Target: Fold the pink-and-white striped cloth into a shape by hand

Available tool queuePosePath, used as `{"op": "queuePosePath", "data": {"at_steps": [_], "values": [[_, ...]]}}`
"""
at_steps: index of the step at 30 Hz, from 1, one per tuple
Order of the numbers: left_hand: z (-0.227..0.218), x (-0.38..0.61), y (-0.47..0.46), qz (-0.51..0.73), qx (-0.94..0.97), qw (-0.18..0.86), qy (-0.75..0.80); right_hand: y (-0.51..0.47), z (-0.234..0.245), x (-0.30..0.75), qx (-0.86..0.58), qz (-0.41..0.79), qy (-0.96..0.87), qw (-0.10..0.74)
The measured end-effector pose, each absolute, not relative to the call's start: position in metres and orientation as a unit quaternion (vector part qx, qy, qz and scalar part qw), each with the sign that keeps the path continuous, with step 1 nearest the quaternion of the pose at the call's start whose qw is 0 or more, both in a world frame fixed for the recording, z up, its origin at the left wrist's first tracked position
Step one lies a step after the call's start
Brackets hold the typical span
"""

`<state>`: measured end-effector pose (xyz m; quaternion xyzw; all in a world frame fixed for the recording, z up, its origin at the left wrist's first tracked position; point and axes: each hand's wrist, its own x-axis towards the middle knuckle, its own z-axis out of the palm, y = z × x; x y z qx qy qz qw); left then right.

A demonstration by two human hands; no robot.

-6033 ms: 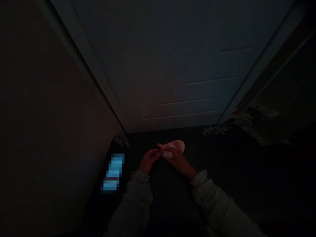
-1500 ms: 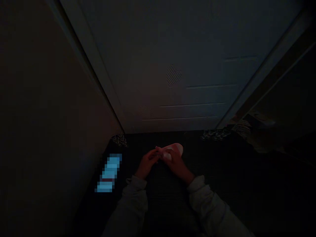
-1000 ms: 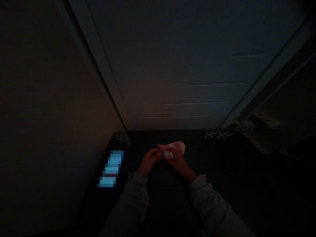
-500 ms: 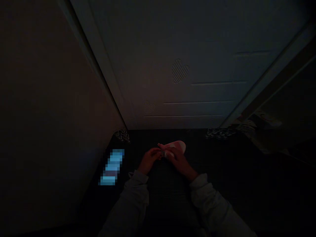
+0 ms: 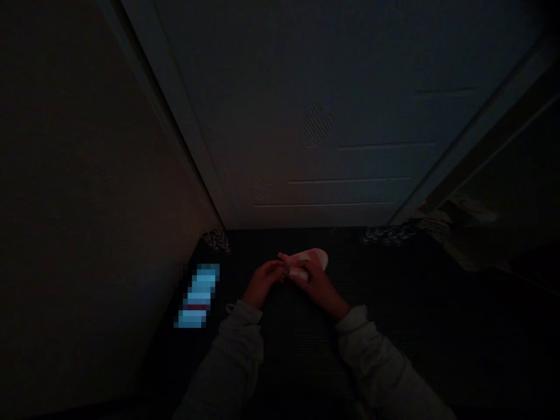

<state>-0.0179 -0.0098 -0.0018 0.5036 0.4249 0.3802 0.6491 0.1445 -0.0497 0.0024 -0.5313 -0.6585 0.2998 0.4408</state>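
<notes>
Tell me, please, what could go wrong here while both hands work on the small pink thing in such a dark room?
1. The room is very dim, so the left hand and right hand may fumble the pink object held between them; what it is cannot be told.
2. The glowing screen lies beside the left sleeve; a sideways elbow could knock it.
3. Small shiny pieces near the door could be scattered unseen.

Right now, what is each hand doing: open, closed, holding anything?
Left hand: fingers pinched at the end of the pink object.
Right hand: closed on the pink object, holding it.
</notes>
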Motion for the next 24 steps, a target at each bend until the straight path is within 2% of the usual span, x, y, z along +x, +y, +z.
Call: {"op": "queuePosePath", "data": {"at_steps": [5, 14, 24], "values": [[0.0002, -0.0171, -0.0106, 0.376, 0.497, 0.657, 0.425, -0.0517, 0.0070, 0.1446, -0.537, 0.306, -0.652, 0.439], [0.0006, -0.0148, -0.0153, 0.426, 0.341, 0.754, 0.365, -0.0502, 0.0085, 0.1454, -0.521, 0.307, -0.666, 0.438], [0.0021, -0.0148, -0.0156, 0.416, 0.350, 0.756, 0.364, -0.0516, 0.0058, 0.1431, -0.503, 0.291, -0.707, 0.403]]}}
